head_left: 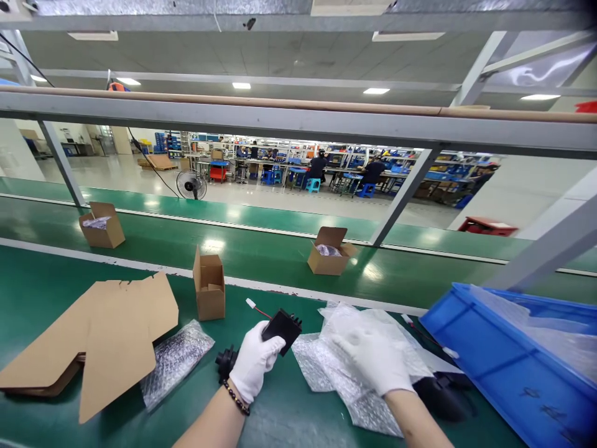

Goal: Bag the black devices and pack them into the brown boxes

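My left hand (255,362), in a white glove, is closed around a small black box-shaped device (282,332) with short prongs along one edge. A thin red wire runs from it to a white connector (250,303). My right hand (373,351), also gloved, lies on a pile of clear bubble-wrap bags (321,361); its fingers are stretched out over the plastic, which blends with the white glove. Beside my left wrist sits a black ribbed part (226,362). Right of my right wrist are more black parts (445,395), partly hidden.
A blue crate (508,367) holding clear plastic stands at the right. Flattened cardboard (119,336) and a bubble-wrap bag (175,361) lie at left. One open carton (209,298) stands on the bench; two others (329,255) (103,230) sit on the green belt behind.
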Tool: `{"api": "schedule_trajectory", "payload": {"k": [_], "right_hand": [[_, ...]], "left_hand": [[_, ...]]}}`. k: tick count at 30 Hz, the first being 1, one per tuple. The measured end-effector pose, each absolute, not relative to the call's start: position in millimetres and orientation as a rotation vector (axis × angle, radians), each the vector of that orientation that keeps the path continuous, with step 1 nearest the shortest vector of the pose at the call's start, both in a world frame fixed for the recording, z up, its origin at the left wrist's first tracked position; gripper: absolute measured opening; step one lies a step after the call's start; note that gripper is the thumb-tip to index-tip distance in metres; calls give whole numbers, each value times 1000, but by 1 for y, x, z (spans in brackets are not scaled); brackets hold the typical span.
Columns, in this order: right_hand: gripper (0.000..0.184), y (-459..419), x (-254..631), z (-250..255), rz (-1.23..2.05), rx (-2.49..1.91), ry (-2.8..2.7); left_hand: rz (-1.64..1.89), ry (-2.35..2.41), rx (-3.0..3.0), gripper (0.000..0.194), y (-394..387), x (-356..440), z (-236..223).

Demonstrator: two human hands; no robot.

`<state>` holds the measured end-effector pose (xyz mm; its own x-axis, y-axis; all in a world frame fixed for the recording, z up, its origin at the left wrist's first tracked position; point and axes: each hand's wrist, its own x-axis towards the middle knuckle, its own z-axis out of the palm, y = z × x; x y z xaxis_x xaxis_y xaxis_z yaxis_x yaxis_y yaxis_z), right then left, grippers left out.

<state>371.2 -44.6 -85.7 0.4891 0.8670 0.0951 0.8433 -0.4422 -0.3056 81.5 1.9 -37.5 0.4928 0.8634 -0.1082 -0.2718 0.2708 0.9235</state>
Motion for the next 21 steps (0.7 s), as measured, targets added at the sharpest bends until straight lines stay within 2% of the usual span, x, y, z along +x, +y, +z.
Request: {"api": "schedule_trajectory", "payload": {"k": [4,10,14,16,21], "right_hand": [[24,-32,360,-85,107,-2469,-1459],[39,-36,328,-55,-7,-2207,-1561],[36,-37,285,-48,53,-1851,-1642],[31,-37,272,-45,104,-1706,-1545],[26,-39,255,-29,110,-1541,-1470]], "left_hand": [[856,682,991,33,2,81,-39],[888,674,1090,26,-2,83,-42],[906,676,1135,68,-8,85,-39],[890,770,1206,83,-11,86,-39],[981,963,1533,86,-18,89,-49]]}}
